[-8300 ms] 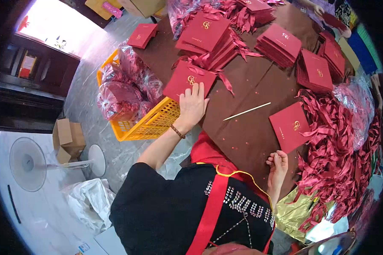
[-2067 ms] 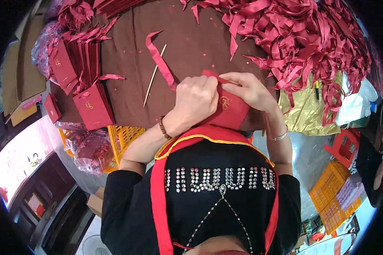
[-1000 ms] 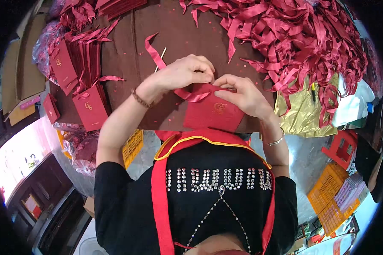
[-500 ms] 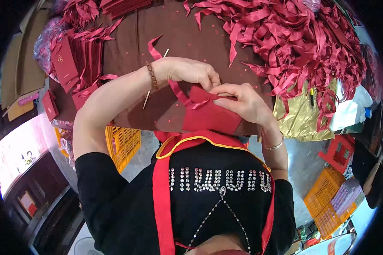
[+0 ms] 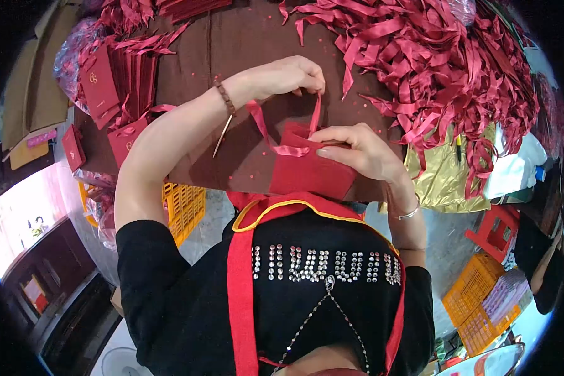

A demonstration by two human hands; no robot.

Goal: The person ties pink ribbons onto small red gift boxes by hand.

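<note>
A small red paper bag (image 5: pixel 307 172) stands at the table's near edge, against the front of my body. My left hand (image 5: pixel 288 76), closed, is raised above it and pinches the end of a red ribbon (image 5: pixel 316 113) that runs taut down to the bag's top edge. The ribbon's other part loops loosely at the left of the bag. With thumb and fingers, my right hand (image 5: pixel 360 150) grips the bag's top right edge where the ribbon enters. A thin pointed stick (image 5: pixel 222 136) shows below my left wrist, its upper part hidden by the forearm.
A big heap of red ribbons (image 5: pixel 420 75) covers the table's right side, beside gold wrapping (image 5: pixel 442 178). Stacked red bags (image 5: pixel 100 88) stand at the left. Yellow crates (image 5: pixel 185 210) and a red stool (image 5: pixel 494 233) are below. Another person's arm (image 5: pixel 545 263) shows at far right.
My left hand has moved up and away from the bag, drawing the ribbon taut. My right hand keeps its grip on the bag's edge.
</note>
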